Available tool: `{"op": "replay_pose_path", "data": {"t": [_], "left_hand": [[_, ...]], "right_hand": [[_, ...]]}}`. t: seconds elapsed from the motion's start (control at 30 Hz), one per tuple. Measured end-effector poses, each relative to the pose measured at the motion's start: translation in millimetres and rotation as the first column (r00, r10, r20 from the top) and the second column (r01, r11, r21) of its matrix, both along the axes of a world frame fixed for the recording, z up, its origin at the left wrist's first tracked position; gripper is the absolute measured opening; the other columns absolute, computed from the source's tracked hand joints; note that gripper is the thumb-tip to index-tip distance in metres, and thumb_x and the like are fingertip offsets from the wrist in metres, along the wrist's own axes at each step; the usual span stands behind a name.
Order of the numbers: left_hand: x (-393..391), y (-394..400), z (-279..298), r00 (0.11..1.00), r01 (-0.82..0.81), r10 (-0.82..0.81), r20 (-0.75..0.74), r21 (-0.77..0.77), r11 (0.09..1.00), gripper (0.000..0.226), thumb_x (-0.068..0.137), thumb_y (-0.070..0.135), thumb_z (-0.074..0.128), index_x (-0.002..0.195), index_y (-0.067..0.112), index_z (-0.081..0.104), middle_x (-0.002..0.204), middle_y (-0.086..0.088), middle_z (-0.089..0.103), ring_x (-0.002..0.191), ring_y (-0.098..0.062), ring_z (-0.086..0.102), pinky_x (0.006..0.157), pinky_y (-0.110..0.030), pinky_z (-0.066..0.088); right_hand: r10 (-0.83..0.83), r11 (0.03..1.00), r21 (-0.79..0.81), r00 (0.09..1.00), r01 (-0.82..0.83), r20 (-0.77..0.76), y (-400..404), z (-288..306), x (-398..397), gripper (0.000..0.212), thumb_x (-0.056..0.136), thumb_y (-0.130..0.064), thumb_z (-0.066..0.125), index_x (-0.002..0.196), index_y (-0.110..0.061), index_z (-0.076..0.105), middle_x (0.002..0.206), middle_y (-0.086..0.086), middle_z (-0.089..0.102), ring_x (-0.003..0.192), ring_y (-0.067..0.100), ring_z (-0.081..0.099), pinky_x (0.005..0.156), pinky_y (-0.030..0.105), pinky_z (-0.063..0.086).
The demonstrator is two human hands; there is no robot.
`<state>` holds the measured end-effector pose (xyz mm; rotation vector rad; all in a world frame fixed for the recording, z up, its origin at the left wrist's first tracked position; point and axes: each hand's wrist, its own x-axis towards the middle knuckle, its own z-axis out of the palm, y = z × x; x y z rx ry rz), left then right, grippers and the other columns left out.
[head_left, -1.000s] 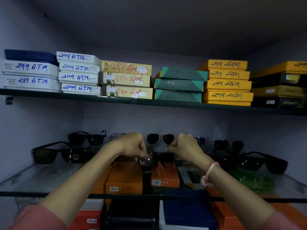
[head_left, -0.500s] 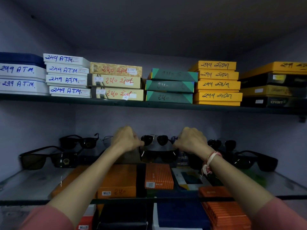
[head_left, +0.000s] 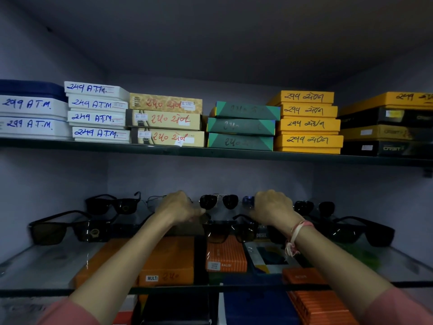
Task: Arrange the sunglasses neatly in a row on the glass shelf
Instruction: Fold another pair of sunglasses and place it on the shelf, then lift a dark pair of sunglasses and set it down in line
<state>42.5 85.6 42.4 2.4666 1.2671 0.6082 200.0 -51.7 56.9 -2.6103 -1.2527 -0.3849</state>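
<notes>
A dark pair of sunglasses [head_left: 225,231] with brownish lenses sits low over the glass shelf [head_left: 35,261], in the middle of the front row. My left hand [head_left: 180,207] pinches its left temple and my right hand [head_left: 271,207] pinches its right temple. A large black pair [head_left: 68,231] stands to the left and another black pair [head_left: 360,231] to the right. Behind are a black pair [head_left: 112,204], a thin-framed pair [head_left: 157,200], aviators [head_left: 219,201] and a round dark pair [head_left: 314,206]. My hands hide parts of the back row.
The upper shelf [head_left: 210,152] carries stacks of labelled white, tan, green, yellow and black boxes. Through the glass I see an orange box [head_left: 168,261] and a striped orange box [head_left: 226,256] on the level below. Walls close in on both sides.
Both hands have carried the dark pair up and back from over the shelf's front to the front row. The lenses now face me, and the view has shifted slightly.
</notes>
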Motion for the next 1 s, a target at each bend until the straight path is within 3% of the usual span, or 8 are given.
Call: {"op": "replay_pose_path", "data": {"t": [0.13, 0.23, 0.33, 0.43, 0.67, 0.8, 0.9, 1.0], "left_hand": [[-39, 11, 8, 0.964, -0.165, 0.19, -0.183, 0.143, 0.976, 0.047, 0.079, 0.06, 0.062, 0.093, 0.016, 0.065, 0.115, -0.01, 0.062, 0.103, -0.027, 0.063, 0.079, -0.035, 0.05], [-56, 15, 6, 0.941, -0.162, 0.176, -0.291, 0.072, 0.984, 0.056, 0.078, 0.056, 0.067, 0.116, 0.014, 0.064, 0.124, -0.009, 0.063, 0.113, -0.027, 0.061, 0.09, -0.037, 0.051], [-62, 17, -2, 0.97, -0.138, 0.133, -0.202, -0.011, 0.99, 0.059, 0.08, 0.045, 0.071, 0.127, 0.011, 0.058, 0.131, -0.01, 0.062, 0.117, -0.027, 0.059, 0.099, -0.04, 0.05], [-70, 17, -3, 0.967, -0.208, 0.2, -0.157, -0.038, 0.977, 0.087, 0.072, 0.047, 0.077, 0.14, 0.007, 0.039, 0.142, -0.017, 0.046, 0.126, -0.032, 0.051, 0.101, -0.042, 0.048], [-90, 19, -4, 0.995, -0.086, 0.088, -0.05, 0.038, 0.996, 0.049, 0.07, 0.036, 0.083, 0.113, 0.015, 0.07, 0.112, -0.004, 0.072, 0.106, -0.023, 0.066, 0.09, -0.038, 0.055], [-105, 18, 2, 0.993, 0.031, -0.048, 0.103, 0.158, 0.987, 0.03, 0.064, 0.031, 0.088, 0.091, 0.024, 0.077, 0.085, 0.007, 0.068, 0.087, -0.014, 0.063, 0.074, -0.032, 0.051], [-109, 16, 8, 0.98, 0.063, -0.106, 0.168, 0.244, 0.968, 0.026, 0.063, 0.026, 0.089, 0.087, 0.022, 0.078, 0.087, 0.003, 0.074, 0.088, -0.016, 0.066, 0.079, -0.036, 0.056], [-113, 18, 7, 0.969, 0.115, -0.172, 0.177, 0.296, 0.948, 0.021, 0.064, 0.023, 0.088, 0.082, 0.022, 0.079, 0.07, 0.012, 0.065, 0.07, -0.004, 0.058, 0.058, -0.019, 0.044]], "right_hand": [[0.036, 0.992, 0.122, 0.999, -0.041, 0.041, 6, 6, -13, 0.044, 0.088, -0.046, 0.061, 0.11, -0.008, 0.066, 0.114, 0.012, 0.067, 0.107, 0.033, 0.064, 0.073, 0.034, 0.045], [0.099, 0.974, 0.2, 0.994, -0.107, 0.05, 19, 8, -33, 0.043, 0.087, -0.046, 0.063, 0.105, -0.007, 0.069, 0.11, 0.014, 0.068, 0.104, 0.034, 0.065, 0.072, 0.034, 0.044], [0.17, 0.962, 0.216, 0.985, -0.168, 0.009, 33, 6, -55, 0.04, 0.085, -0.044, 0.064, 0.105, -0.009, 0.07, 0.108, 0.012, 0.07, 0.101, 0.034, 0.066, 0.077, 0.036, 0.051], [0.23, 0.953, 0.21, 0.973, -0.22, -0.025, 44, 4, -74, 0.04, 0.084, -0.044, 0.067, 0.106, -0.011, 0.071, 0.108, 0.012, 0.071, 0.101, 0.034, 0.066, 0.083, 0.039, 0.056], [0.341, 0.901, 0.322, 0.933, -0.289, -0.117, 60, 5, -92, 0.024, 0.09, -0.024, 0.062, 0.108, -0.016, 0.076, 0.113, 0.01, 0.073, 0.104, 0.031, 0.067, 0.09, 0.042, 0.057], [0.424, 0.861, 0.39, 0.885, -0.328, -0.192, 63, 7, -88, 0.035, 0.093, -0.034, 0.062, 0.121, -0.016, 0.071, 0.123, 0.008, 0.071, 0.111, 0.026, 0.067, 0.099, 0.041, 0.053], [0.46, 0.873, 0.312, 0.847, -0.375, -0.267, 63, 7, -86, 0.029, 0.086, -0.033, 0.071, 0.104, -0.011, 0.078, 0.108, 0.006, 0.077, 0.09, 0.023, 0.075, 0.084, 0.034, 0.06], [0.445, 0.886, 0.275, 0.852, -0.374, -0.276, 61, 7, -86, 0.025, 0.077, -0.023, 0.081, 0.096, -0.006, 0.08, 0.096, 0.01, 0.079, 0.08, 0.025, 0.077, 0.076, 0.035, 0.064]]}}
